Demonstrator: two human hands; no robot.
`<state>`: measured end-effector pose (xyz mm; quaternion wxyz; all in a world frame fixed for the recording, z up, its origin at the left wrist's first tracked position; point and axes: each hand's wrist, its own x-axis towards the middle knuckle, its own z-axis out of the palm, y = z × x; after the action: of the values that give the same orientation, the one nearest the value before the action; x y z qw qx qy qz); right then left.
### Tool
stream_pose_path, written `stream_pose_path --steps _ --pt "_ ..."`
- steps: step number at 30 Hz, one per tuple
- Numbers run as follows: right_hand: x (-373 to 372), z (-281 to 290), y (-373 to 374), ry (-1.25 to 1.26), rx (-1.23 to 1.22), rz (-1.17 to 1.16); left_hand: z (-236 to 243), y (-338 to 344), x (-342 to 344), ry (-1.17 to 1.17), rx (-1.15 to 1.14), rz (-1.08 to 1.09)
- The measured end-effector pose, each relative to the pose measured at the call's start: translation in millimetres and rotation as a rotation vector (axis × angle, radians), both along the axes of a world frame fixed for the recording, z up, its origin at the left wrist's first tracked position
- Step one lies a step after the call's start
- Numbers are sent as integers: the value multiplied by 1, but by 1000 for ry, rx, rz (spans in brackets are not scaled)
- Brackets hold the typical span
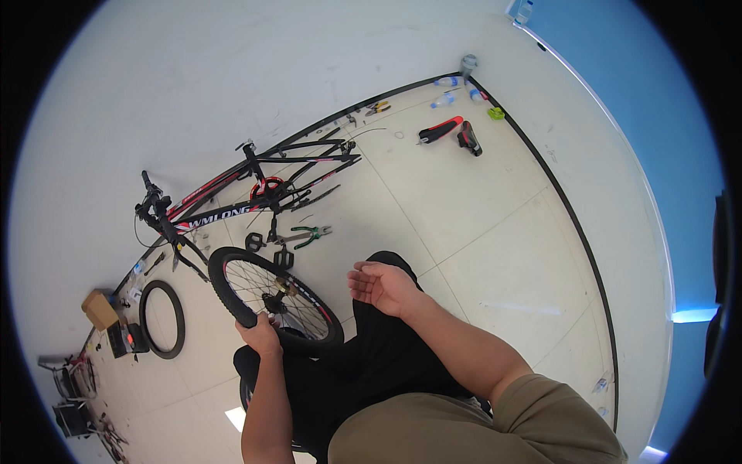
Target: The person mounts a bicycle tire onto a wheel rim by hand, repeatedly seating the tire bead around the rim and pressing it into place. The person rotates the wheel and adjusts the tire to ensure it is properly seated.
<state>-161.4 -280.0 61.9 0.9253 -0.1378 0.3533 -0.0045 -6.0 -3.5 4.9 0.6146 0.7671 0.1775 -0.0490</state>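
At near left, left hand [263, 334] gripping bicycle wheel [272, 302] by its edge, finger placement partly hidden. To its right, right hand [380, 288] empty, fingers loosely bent. Beyond, far left, black-and-red bicycle frame [224, 213], lower front end indistinct.

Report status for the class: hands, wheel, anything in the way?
Left hand grips wheel by its edge. Right hand off it, apparently empty. Wheel tilted, not mounted on bicycle frame. Close beyond: pedal, green-handled pliers.

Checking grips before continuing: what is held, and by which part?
The left hand holds the wheel by its tyre, lower left; the right hand appears empty.
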Motion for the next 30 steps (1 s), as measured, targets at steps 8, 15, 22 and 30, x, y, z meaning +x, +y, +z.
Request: stream_pose_path --steps 8,15,22,30 --pt "3 1 2 23 -7 3 2 -1 0 9 17 2" --pt "3 0 3 27 -18 14 -5 4 1 6 17 -11" --pt "3 -3 4 9 -12 18 -7 3 1 -18 9 -4" --pt "5 -2 6 4 -19 26 -11 6 4 -15 17 -1"
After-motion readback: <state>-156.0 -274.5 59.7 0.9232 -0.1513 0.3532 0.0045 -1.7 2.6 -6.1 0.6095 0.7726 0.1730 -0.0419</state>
